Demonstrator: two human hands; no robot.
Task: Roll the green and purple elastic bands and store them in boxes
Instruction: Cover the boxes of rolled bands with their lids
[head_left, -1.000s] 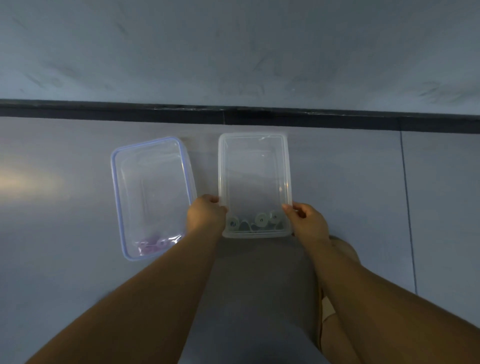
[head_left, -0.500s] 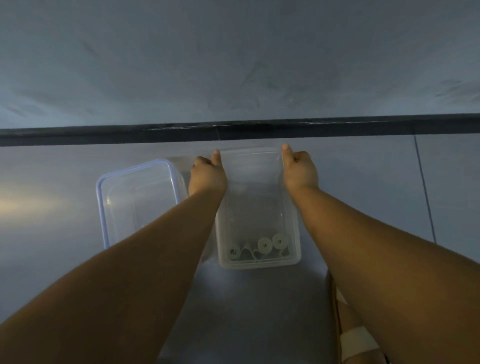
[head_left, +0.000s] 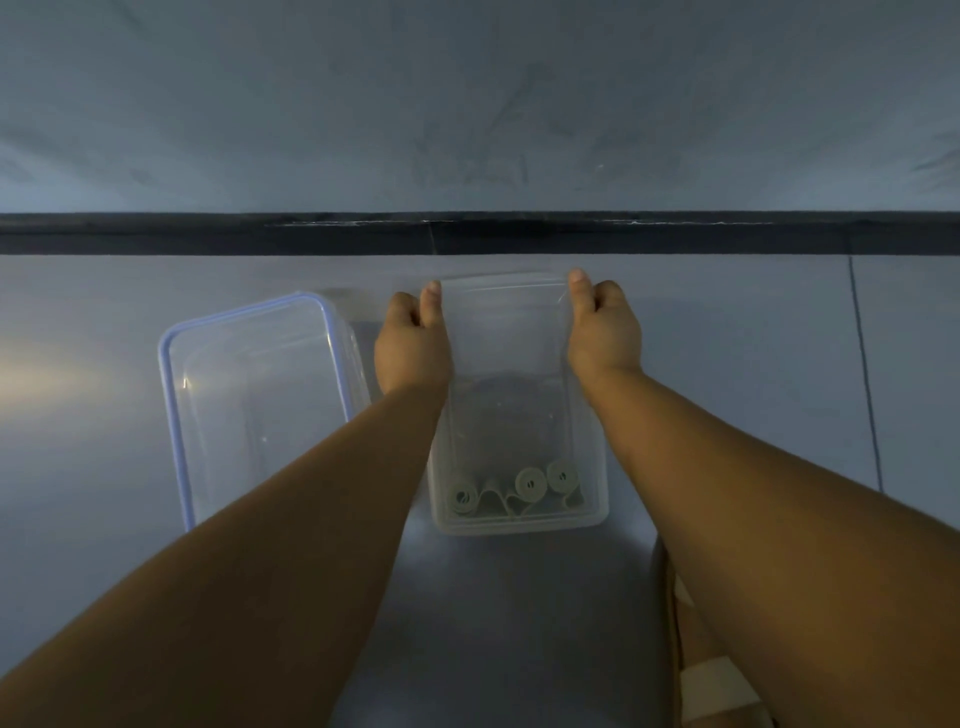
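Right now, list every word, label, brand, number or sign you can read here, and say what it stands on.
None can be read. No print, label or number shows on the clear box, the blue-rimmed box or the rolled green bands; the dim light could hide faint moulded marks.

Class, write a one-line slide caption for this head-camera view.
The left hand and right hand grip the far end of the clear box holding rolled green bands, beside a blue-rimmed box.

Near end of blue-rimmed box (head_left: 249, 384) hidden behind left forearm (head_left: 291, 519); foot (head_left: 711, 686) cropped.
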